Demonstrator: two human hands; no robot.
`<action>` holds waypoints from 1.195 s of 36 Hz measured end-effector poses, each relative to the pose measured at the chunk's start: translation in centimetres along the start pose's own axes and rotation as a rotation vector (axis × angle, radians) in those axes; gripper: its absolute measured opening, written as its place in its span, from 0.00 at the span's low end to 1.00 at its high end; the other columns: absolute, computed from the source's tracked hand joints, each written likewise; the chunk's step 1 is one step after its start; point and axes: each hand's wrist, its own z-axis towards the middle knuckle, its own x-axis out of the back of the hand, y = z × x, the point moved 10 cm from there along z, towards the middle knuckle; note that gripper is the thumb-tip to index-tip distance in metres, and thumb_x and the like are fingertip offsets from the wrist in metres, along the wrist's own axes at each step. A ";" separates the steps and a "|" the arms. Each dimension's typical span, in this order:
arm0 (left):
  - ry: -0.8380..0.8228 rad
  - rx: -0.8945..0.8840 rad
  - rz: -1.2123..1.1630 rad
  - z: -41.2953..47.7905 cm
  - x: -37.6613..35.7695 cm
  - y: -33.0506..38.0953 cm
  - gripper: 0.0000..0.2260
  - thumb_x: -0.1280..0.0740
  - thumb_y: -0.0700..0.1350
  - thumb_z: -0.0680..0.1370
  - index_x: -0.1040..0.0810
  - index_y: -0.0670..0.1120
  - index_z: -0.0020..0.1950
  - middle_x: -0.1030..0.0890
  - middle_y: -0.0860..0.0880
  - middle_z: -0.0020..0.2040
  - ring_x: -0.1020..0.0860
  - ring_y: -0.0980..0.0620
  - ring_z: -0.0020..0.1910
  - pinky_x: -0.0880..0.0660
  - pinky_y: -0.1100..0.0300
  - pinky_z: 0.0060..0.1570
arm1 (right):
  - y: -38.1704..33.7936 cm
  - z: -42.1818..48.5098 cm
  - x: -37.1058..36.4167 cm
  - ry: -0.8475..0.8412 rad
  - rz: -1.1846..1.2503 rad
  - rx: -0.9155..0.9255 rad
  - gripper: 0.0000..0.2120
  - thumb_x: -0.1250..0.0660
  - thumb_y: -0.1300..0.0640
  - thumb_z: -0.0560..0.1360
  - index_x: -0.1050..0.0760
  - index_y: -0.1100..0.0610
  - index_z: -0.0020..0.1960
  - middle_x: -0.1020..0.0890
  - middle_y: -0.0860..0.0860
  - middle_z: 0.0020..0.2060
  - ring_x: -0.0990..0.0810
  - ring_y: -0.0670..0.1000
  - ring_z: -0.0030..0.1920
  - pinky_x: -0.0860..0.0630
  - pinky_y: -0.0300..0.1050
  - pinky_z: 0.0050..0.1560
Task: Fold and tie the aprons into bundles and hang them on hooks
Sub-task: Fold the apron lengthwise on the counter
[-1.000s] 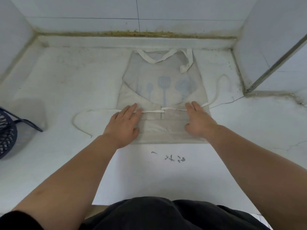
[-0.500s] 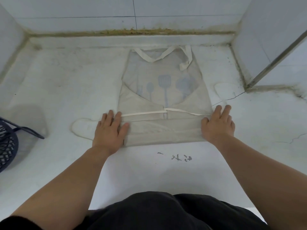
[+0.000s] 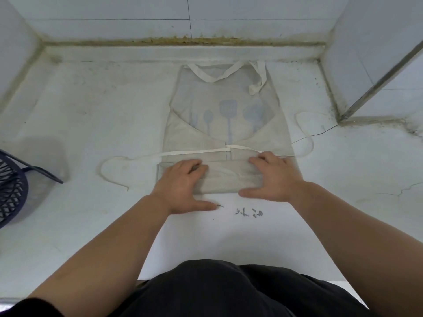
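Apron [image 3: 225, 131] lies flat mid-counter, bib far, hem near. Left hand [image 3: 180, 186] and right hand [image 3: 274, 177] each curl fingers over the near fold, thumbs along its near edge, probably to roll it evenly. Ties [image 3: 128, 160] trail out both sides, left free for binding. Counter [image 3: 91, 115] white, stained. Tiled walls [image 3: 137, 10], grimy seam. Dark basket [image 3: 10, 186] at left edge.

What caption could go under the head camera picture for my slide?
Left hand and right hand grip the folded near edge of a beige apron on a white counter.
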 end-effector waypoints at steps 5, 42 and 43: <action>-0.020 0.016 0.020 0.5 1.2 0.4 0.39 0.28 0.62 0.68 0.38 0.53 0.75 0.39 0.54 0.74 0.41 0.52 0.73 0.43 0.58 0.71 | 0.2 0.0 -0.3 -0.036 -0.046 0.037 0.43 0.35 0.30 0.67 0.43 0.47 0.75 0.40 0.49 0.72 0.36 0.52 0.70 0.44 0.49 0.72; -0.001 -0.001 0.252 6.6 0.2 -1.2 0.41 0.64 0.77 0.64 0.70 0.62 0.73 0.68 0.54 0.77 0.66 0.51 0.76 0.68 0.49 0.73 | 0.3 4.8 -0.3 -0.050 -0.070 -0.004 0.51 0.46 0.23 0.67 0.65 0.47 0.77 0.63 0.50 0.77 0.61 0.53 0.77 0.68 0.47 0.73; -0.007 0.007 0.242 6.6 0.3 -1.6 0.44 0.62 0.78 0.63 0.69 0.62 0.74 0.67 0.54 0.77 0.66 0.51 0.76 0.67 0.49 0.73 | 0.4 4.8 -0.3 -0.046 -0.054 0.001 0.51 0.46 0.24 0.67 0.64 0.48 0.77 0.62 0.50 0.77 0.60 0.52 0.77 0.68 0.47 0.73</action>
